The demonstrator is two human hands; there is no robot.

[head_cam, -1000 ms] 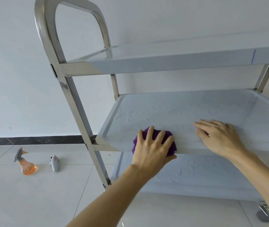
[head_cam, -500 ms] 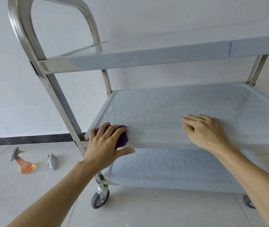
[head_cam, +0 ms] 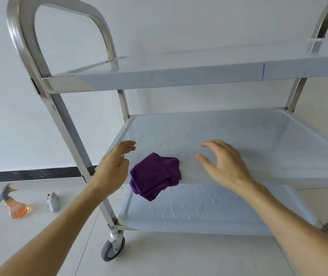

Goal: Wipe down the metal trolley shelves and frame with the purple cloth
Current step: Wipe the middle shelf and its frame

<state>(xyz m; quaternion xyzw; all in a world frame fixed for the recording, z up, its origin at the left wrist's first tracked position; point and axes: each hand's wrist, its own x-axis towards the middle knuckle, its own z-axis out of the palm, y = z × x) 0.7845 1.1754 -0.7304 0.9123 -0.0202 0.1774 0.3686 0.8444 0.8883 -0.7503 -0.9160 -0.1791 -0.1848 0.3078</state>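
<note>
A metal trolley (head_cam: 65,124) with three pale shelves stands on a tiled floor (head_cam: 39,226) against a white wall (head_cam: 179,20). Its middle shelf (head_cam: 238,140) is speckled with droplets, and so is the bottom shelf (head_cam: 209,212) beneath it. The top shelf (head_cam: 179,76) sits at the height of the curved handle frame. The right hand (head_cam: 227,164) hovers over the front part of the middle shelf, fingers spread and lightly bent, gripping nothing. The left hand (head_cam: 115,166) is at the shelf's near left corner, fingers loose and open, also holding nothing. Between the two hands, touched by neither, the purple cloth (head_cam: 155,175) lies crumpled on the front edge of the middle shelf, one corner drooping over the rim. A grey wheel (head_cam: 112,251) carries the near left leg. On the floor to the left lie an orange spray bottle (head_cam: 14,204) and a small grey object (head_cam: 53,202).
</note>
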